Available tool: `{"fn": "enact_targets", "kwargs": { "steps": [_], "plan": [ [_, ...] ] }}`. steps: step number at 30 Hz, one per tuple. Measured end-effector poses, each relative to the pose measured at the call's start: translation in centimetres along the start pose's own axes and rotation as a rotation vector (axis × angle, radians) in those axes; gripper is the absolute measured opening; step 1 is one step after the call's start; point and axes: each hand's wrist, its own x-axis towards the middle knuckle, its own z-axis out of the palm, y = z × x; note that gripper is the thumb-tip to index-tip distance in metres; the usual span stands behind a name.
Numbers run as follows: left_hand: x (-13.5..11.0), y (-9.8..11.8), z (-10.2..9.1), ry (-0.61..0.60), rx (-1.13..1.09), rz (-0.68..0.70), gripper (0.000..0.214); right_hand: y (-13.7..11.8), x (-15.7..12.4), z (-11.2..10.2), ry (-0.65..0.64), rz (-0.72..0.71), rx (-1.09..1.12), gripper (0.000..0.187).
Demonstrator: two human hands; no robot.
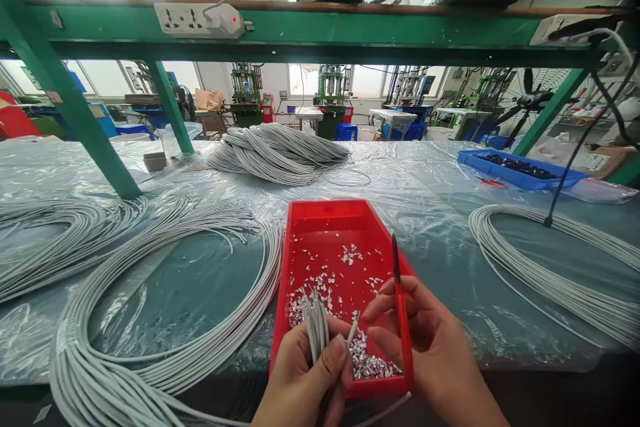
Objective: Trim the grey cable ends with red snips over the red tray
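Note:
My left hand (313,373) is closed around a bunch of grey cables (316,327), their cut ends pointing up. One cable end (353,327) sticks out apart from the bunch, by my left thumb. Facing it, my right hand (425,333) has its thumb and forefinger slightly apart near that end. A slim red-handled tool (403,320) with a dark pointed tip is held upright in the same hand; its exact kind is unclear. Both hands are over the near end of a red tray (320,210), which contains many silvery foil scraps (373,367).
Coiled grey cables (100,273) cover the left side, with another coil (555,273) at right. Farther back lie a large cable heap (280,153) and a blue tray (525,177) of black parts. A green shelf beam (350,30) with a power strip (197,20) spans above.

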Motion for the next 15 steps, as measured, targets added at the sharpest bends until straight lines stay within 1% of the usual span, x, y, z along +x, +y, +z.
{"fn": "enact_targets", "kwargs": {
  "steps": [4, 6, 10, 13, 15],
  "plan": [
    [0.0, -0.5, -0.2, -0.003, 0.018, 0.018, 0.049, 0.0, -1.2, 1.4, 0.117, -0.058, 0.035, 0.036],
    [-0.1, -0.7, -0.2, 0.007, 0.024, 0.027, 0.049, 0.1, -1.5, 1.7, 0.141, -0.071, 0.052, 0.035],
    [-0.3, -1.0, 0.1, 0.067, 0.054, 0.046, 0.053, 0.1, -1.7, 1.6, 0.129, -0.065, 0.062, 0.037],
    [-0.3, -1.0, 0.6, 0.092, 0.078, 0.047, 0.054, 0.2, -1.6, 1.2, 0.12, -0.063, 0.098, 0.033],
    [-0.3, -1.0, 0.8, 0.115, 0.089, 0.046, 0.055, 0.3, -1.5, 0.8, 0.107, -0.038, 0.136, 0.036]
  ]
}}
